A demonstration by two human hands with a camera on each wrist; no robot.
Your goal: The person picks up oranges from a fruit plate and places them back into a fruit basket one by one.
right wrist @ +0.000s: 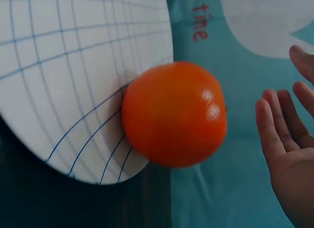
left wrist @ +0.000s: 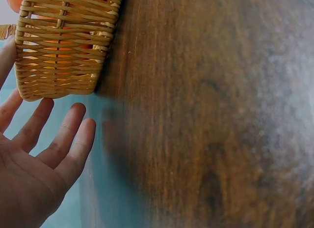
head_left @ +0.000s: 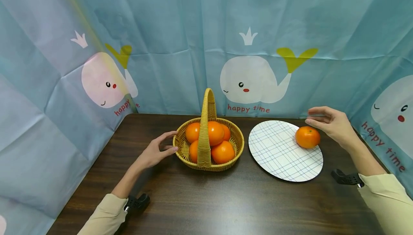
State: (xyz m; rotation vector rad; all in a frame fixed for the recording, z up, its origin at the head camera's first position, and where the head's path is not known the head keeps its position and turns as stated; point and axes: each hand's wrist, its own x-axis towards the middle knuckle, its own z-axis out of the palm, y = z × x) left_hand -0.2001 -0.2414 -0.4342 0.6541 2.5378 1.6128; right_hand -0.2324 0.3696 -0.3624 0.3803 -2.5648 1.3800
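A yellow wicker basket (head_left: 204, 156) with a tall arched handle stands on the table, holding several oranges (head_left: 223, 152). My left hand (head_left: 155, 152) is at the basket's left rim, its fingers spread and fingertips touching or very near the weave (left wrist: 64, 51). To the right lies a white oval plate (head_left: 277, 152) with a blue grid pattern. One orange (head_left: 308, 137) sits near its right edge, also large in the right wrist view. My right hand (head_left: 335, 125) hovers just above and right of this orange, fingers apart from it and holding nothing.
The dark wooden table (head_left: 206, 202) ends at a blue curtain (head_left: 174, 48) with whale prints, which hangs behind and along both sides. A black strap (head_left: 348, 178) circles the right wrist, and another black strap (head_left: 137, 202) the left.
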